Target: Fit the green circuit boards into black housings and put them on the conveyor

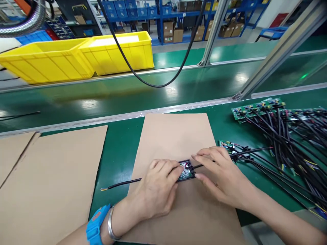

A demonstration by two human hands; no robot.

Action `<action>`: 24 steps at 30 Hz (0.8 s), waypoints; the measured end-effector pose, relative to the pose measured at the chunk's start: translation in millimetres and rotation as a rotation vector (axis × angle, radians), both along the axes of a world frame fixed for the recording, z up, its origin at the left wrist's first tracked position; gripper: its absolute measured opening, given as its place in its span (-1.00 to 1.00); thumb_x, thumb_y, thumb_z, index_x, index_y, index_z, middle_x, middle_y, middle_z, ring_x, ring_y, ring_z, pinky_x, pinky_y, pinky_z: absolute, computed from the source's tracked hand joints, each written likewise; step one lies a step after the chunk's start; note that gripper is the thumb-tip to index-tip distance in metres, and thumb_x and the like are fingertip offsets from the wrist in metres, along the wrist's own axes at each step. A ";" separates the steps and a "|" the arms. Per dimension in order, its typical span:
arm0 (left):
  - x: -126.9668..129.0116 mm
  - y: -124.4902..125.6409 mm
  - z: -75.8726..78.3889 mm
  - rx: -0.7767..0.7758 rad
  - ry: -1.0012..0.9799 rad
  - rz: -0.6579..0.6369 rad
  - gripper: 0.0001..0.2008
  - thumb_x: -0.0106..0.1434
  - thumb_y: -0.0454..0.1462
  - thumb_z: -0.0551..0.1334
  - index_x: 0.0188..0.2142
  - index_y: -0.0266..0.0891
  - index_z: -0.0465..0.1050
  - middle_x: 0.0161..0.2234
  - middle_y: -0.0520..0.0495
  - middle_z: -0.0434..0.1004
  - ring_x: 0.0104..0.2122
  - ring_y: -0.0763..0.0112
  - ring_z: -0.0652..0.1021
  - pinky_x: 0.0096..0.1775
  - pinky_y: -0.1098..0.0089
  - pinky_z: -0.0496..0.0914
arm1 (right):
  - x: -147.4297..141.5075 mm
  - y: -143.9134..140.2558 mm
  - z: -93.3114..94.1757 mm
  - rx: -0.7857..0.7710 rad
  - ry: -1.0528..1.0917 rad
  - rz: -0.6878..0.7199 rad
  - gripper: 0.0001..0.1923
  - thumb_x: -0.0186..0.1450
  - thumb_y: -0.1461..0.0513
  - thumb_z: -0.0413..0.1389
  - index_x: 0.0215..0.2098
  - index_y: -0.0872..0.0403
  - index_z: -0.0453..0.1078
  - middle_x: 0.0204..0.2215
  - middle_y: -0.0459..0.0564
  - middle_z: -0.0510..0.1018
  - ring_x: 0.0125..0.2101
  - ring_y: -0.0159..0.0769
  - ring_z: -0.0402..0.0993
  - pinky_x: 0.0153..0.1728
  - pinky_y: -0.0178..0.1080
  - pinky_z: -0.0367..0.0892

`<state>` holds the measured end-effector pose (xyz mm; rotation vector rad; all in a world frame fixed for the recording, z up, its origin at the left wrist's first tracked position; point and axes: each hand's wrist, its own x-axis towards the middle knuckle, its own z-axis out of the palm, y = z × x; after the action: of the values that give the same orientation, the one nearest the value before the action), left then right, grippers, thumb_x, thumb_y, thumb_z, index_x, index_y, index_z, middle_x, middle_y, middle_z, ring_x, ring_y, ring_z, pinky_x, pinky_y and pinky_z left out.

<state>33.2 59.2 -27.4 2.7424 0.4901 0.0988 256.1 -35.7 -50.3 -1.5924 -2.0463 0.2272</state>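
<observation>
A small black plastic case [189, 178] with a green circuit board [184, 174] inside lies on the middle cardboard sheet [176, 131]. My left hand [159, 187] is closed over the case's left part, its fingertips pressing at the board. From under that hand a black cable [124, 183] runs left and ends in bare coloured wires. My right hand [219, 173] is at the case's right end, thumb and fingers apart on either side of a second black cable [198, 166] that leaves there. Whether its fingertips touch the case is hard to tell.
Circuit boards [258, 109] and a tangle of black cables [283, 146] are heaped at right, with a smaller bunch of boards [226, 145] beside my right hand. Another cardboard sheet [58, 170] lies left. Yellow bins [120, 56] stand behind; a black cable loop [158, 85] hangs ahead.
</observation>
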 end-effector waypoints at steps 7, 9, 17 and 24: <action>14.3 -13.0 -16.8 0.103 0.145 -0.053 -0.43 0.34 -0.19 0.04 0.29 -0.32 0.03 0.18 -0.24 0.23 -0.02 0.08 0.33 -0.05 0.08 0.26 | 8.2 3.9 -22.8 -0.119 0.099 0.045 -0.81 0.36 0.35 -0.02 -0.14 0.07 0.39 -0.23 0.02 0.42 -0.15 -0.18 0.22 -0.12 -0.09 0.22; 16.1 -14.2 -20.6 0.152 0.141 -0.051 -0.44 0.34 -0.20 0.02 0.28 -0.36 0.05 0.18 -0.24 0.25 -0.03 0.09 0.33 -0.07 0.10 0.26 | 7.0 5.4 -27.1 -0.097 0.123 0.034 -0.78 0.34 0.39 -0.03 -0.18 0.07 0.42 -0.26 0.01 0.42 -0.17 -0.20 0.23 -0.15 -0.11 0.22; 20.0 -12.9 -16.0 0.178 0.139 -0.036 -0.48 0.33 -0.25 0.05 0.26 -0.33 0.09 0.13 -0.21 0.29 -0.03 0.13 0.34 -0.05 0.13 0.26 | 11.0 5.2 -29.5 -0.057 0.121 0.000 -0.77 0.30 0.39 0.00 -0.18 0.10 0.45 -0.27 0.04 0.43 -0.19 -0.18 0.26 -0.18 -0.12 0.23; -24.2 11.3 -0.3 0.158 0.215 0.197 -0.75 0.36 -0.29 -0.04 -0.11 -0.25 0.37 -0.18 -0.16 0.46 -0.23 0.20 0.45 -0.18 0.17 0.35 | 31.7 4.5 -13.9 0.137 -0.020 0.027 -0.68 0.30 0.47 -0.14 -0.20 0.11 0.40 -0.33 0.01 0.46 -0.30 -0.28 0.36 -0.28 -0.21 0.23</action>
<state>9.0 70.5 -27.8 2.8663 0.8456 -0.1146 287.8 -31.2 -64.2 -1.4899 -2.0533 0.0795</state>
